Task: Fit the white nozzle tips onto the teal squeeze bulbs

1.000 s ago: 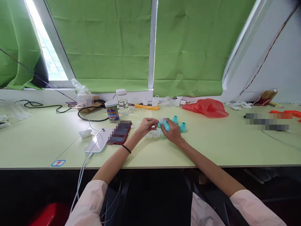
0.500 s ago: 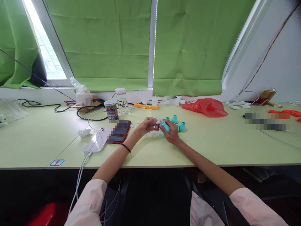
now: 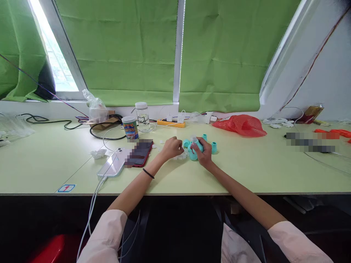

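My right hand point(image 3: 203, 155) is wrapped around a small teal bottle point(image 3: 199, 146) with a clear plastic piece point(image 3: 194, 139) at its top, the thumb lying near that piece. My left hand point(image 3: 172, 147) is apart from it to the left, its fingers curled closed. Whatever those fingers hold, if anything, is hidden. Clear plastic parts point(image 3: 181, 155) lie on the table between the hands. Around my right hand are more teal bottles, one to its right point(image 3: 214, 147) and one behind it point(image 3: 204, 137). Another teal piece point(image 3: 186, 143) shows just left of the held bottle.
Left of my hands lie a dark red-edged phone point(image 3: 140, 152) and a pale phone point(image 3: 115, 164) with white cables. Behind them stand a printed can point(image 3: 130, 128) and a clear jar point(image 3: 142, 118). A red plastic bag point(image 3: 241, 125) and an orange power strip point(image 3: 171, 124) lie farther back.
My left hand has drawn away from the teal bottle's clear top, leftward, and its fingers have curled in. My right hand still holds the bottle, now turned more upright.
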